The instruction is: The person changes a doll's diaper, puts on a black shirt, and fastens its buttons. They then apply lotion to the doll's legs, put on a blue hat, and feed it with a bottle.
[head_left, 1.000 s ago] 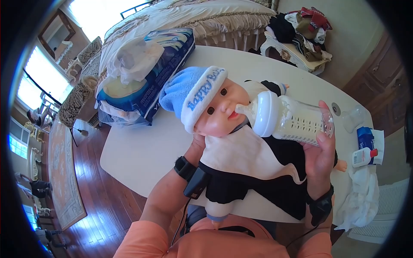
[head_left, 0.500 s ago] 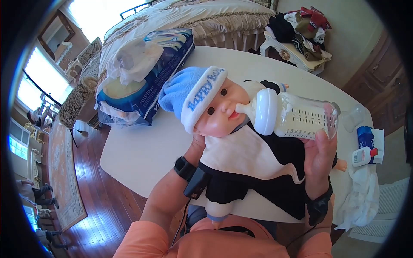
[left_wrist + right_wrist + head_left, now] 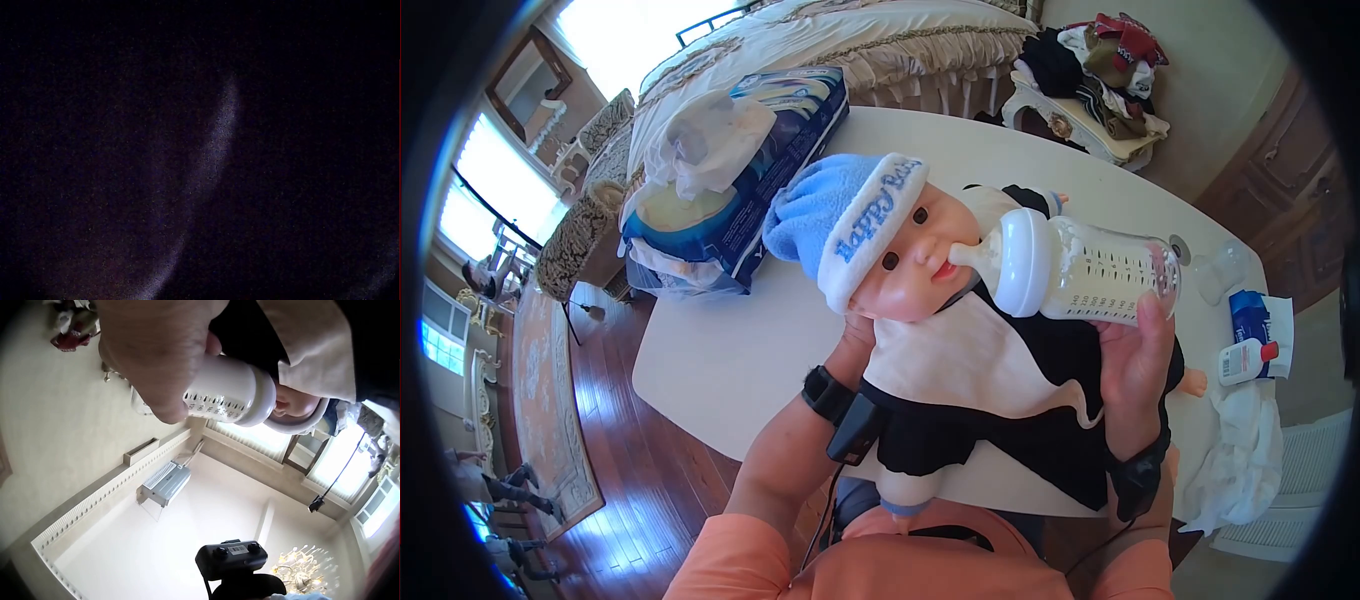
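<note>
A baby doll (image 3: 915,265) in a blue and white knit hat (image 3: 825,225), black clothes and a pale bib (image 3: 960,355) lies across the person's lap and the table edge. My right hand (image 3: 1138,365) grips a clear baby bottle (image 3: 1105,275) near its base, thumb on the near side. The bottle lies almost level, its nipple at the doll's lips, with white milk inside. Under the doll's head is my left hand (image 3: 859,330), its fingers hidden. The right wrist view shows the bottle (image 3: 219,394) from below; the left wrist view is nearly black.
On the white table (image 3: 700,370) a blue diaper pack (image 3: 735,225) stands at back left. Along the right edge lie a small white bottle with a red cap (image 3: 1245,362), a blue packet (image 3: 1250,315), a clear cap (image 3: 1225,272) and a crumpled white cloth (image 3: 1235,460).
The bottle and right hand have shifted slightly, and the fingertips no longer show above the bottle's base. The nipple stays at the doll's mouth. A person at far left has moved.
</note>
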The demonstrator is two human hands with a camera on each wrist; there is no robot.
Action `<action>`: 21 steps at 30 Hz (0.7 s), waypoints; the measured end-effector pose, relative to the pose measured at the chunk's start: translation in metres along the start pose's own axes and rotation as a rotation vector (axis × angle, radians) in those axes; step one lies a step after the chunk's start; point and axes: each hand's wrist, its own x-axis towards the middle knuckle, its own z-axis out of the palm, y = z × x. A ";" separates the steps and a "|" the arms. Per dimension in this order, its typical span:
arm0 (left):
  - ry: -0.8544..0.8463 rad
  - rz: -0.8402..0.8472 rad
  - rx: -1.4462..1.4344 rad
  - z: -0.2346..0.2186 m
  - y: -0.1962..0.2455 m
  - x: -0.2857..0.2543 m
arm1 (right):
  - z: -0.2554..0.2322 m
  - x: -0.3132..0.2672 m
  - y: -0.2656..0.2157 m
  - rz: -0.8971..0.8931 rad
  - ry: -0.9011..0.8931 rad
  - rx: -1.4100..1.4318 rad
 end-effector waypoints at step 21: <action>-0.059 0.099 0.252 -0.018 0.000 0.002 | 0.000 0.001 0.002 0.002 0.004 0.011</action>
